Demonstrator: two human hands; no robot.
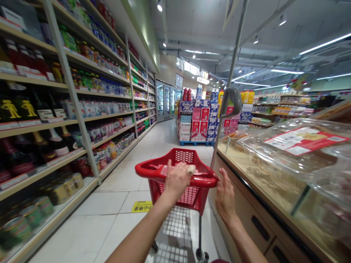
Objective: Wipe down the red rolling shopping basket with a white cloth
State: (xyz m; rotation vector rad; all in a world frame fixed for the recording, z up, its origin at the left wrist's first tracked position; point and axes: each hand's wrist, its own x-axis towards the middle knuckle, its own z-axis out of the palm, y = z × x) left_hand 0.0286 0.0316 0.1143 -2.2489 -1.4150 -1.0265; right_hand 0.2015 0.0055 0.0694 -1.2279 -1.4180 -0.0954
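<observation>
A red plastic shopping cart stands in front of me on the tiled floor. My left hand is closed over the middle of its rear handle bar. Beside the fingers shows a small pale object, too blurred to name. At the cart's right rear corner is my right hand, its fingers stretched out and held upward. The fingertips are close to the red rim; whether they touch it I cannot tell. Pink-red mesh forms the basket walls.
Shelves of bottles and cans line the left side. Close on the right runs a counter with clear plastic food boxes and an upright metal pole. Ahead stand stacked cartons. A yellow floor sign lies left of the cart.
</observation>
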